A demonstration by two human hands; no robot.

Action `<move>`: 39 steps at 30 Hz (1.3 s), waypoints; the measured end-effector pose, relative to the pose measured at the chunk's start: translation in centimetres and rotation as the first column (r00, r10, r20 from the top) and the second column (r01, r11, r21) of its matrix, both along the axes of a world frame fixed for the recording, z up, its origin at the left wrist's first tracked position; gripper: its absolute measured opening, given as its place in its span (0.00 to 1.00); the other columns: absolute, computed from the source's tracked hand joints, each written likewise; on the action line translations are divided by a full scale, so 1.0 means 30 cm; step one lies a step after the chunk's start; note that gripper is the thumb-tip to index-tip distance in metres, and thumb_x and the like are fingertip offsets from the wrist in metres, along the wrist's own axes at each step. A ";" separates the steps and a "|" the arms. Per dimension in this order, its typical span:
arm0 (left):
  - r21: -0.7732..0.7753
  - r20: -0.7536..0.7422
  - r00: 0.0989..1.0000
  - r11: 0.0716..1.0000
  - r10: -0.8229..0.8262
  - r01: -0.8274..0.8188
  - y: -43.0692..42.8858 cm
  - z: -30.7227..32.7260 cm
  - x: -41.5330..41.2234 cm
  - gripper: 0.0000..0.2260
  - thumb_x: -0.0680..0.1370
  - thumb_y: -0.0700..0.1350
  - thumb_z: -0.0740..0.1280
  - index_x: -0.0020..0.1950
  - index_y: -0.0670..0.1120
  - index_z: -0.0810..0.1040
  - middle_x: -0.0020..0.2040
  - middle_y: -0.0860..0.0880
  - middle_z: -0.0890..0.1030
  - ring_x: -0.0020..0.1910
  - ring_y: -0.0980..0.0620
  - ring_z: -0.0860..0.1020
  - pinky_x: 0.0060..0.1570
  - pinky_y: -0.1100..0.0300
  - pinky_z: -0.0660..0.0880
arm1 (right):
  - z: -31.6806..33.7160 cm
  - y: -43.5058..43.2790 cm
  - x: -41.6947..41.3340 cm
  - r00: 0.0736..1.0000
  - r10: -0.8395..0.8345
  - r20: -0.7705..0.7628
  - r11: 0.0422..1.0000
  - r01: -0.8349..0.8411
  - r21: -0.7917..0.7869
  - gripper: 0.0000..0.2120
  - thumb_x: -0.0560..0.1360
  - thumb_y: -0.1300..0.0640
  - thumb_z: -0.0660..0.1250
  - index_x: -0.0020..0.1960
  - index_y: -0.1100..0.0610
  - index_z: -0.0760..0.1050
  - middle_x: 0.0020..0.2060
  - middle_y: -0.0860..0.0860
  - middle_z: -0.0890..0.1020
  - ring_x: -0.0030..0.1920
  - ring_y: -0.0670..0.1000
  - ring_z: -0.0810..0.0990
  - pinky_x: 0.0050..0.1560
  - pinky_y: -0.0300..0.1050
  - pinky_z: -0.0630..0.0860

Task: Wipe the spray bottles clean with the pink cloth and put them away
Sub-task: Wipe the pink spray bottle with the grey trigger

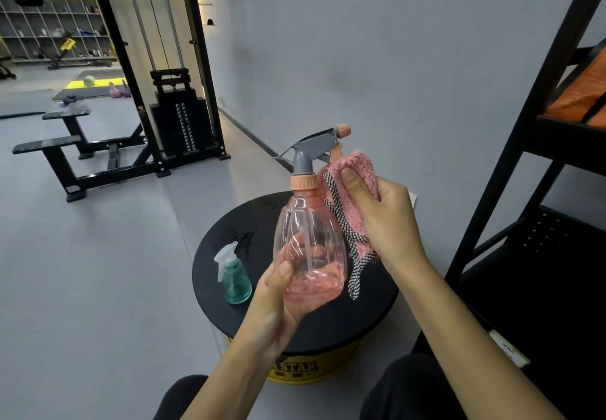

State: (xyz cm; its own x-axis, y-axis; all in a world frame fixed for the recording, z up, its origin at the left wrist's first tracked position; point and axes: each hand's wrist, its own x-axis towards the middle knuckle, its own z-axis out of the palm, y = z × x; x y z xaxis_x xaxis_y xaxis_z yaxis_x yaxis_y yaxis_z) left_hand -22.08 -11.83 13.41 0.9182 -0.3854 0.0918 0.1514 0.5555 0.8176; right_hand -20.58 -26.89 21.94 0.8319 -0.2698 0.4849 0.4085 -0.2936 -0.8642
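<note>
My left hand (275,301) grips the base of a clear pink spray bottle (310,239) with a grey trigger head and holds it upright above the round black stool top (328,321). My right hand (383,219) holds the fluffy pink cloth (355,190), which has a checkered edge, and presses it against the bottle's right side near the neck. A small teal spray bottle (234,280) with a clear trigger stands on the left part of the stool top.
The stool has a yellow base (308,373). A black metal shelf rack (537,190) with an orange bag stands close on the right. A grey wall is behind. A weight machine (177,124) and benches stand on the grey floor at left.
</note>
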 end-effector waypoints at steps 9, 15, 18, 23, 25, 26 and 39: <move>0.074 0.043 0.997 0.995 -0.064 0.061 0.003 -0.020 -0.009 0.41 0.60 0.62 0.80 0.69 0.48 0.75 0.60 0.40 0.82 0.57 0.41 0.82 0.51 0.49 0.80 | 0.059 0.002 0.043 0.999 0.030 0.022 0.999 -0.030 0.026 0.37 0.70 0.35 0.64 0.41 0.74 0.71 0.32 0.58 0.73 0.33 0.53 0.70 0.37 0.47 0.66; 0.031 0.023 1.000 0.999 -0.017 0.016 0.009 -0.018 0.005 0.37 0.59 0.62 0.81 0.64 0.50 0.80 0.60 0.41 0.82 0.57 0.40 0.82 0.49 0.49 0.81 | 0.024 0.005 0.032 0.999 0.034 -0.032 0.999 -0.034 0.023 0.36 0.69 0.36 0.64 0.40 0.73 0.70 0.31 0.57 0.72 0.33 0.52 0.70 0.37 0.46 0.66; 0.026 0.009 1.000 1.000 -0.013 0.013 0.012 -0.013 0.008 0.38 0.58 0.63 0.81 0.64 0.48 0.79 0.59 0.40 0.83 0.56 0.41 0.82 0.48 0.51 0.81 | 0.014 -0.009 0.024 0.997 0.060 -0.052 0.998 -0.059 0.012 0.36 0.69 0.36 0.65 0.41 0.74 0.72 0.32 0.59 0.74 0.33 0.53 0.71 0.36 0.48 0.66; 0.091 0.043 0.997 0.994 -0.059 0.055 -0.004 0.003 0.002 0.42 0.60 0.63 0.79 0.69 0.46 0.75 0.61 0.37 0.81 0.57 0.38 0.81 0.51 0.48 0.80 | 0.045 -0.028 0.021 0.998 0.055 -0.031 0.998 -0.054 0.026 0.37 0.69 0.37 0.65 0.41 0.75 0.71 0.32 0.59 0.74 0.33 0.54 0.71 0.36 0.48 0.66; 0.117 0.057 0.995 0.991 -0.076 0.069 -0.011 0.004 -0.004 0.45 0.61 0.64 0.79 0.71 0.43 0.71 0.62 0.36 0.79 0.59 0.37 0.80 0.52 0.47 0.79 | 0.070 -0.031 0.028 0.998 0.055 -0.015 0.997 -0.054 0.050 0.36 0.69 0.37 0.65 0.42 0.75 0.72 0.33 0.59 0.74 0.34 0.53 0.72 0.37 0.46 0.67; 0.119 0.059 0.995 0.990 -0.082 0.075 -0.013 0.002 -0.007 0.46 0.61 0.63 0.79 0.72 0.43 0.71 0.63 0.36 0.79 0.59 0.38 0.80 0.53 0.47 0.79 | 0.078 -0.031 0.033 0.998 0.056 -0.014 0.997 -0.055 0.059 0.35 0.70 0.38 0.65 0.42 0.75 0.72 0.33 0.59 0.74 0.34 0.53 0.72 0.37 0.45 0.67; 0.105 0.063 0.995 0.992 -0.077 0.070 0.005 -0.004 0.003 0.42 0.61 0.63 0.79 0.69 0.44 0.75 0.63 0.36 0.79 0.60 0.37 0.79 0.53 0.46 0.79 | 0.067 -0.013 0.038 0.996 0.082 -0.035 0.994 -0.079 0.082 0.38 0.68 0.35 0.65 0.45 0.75 0.74 0.36 0.68 0.78 0.37 0.56 0.75 0.38 0.52 0.72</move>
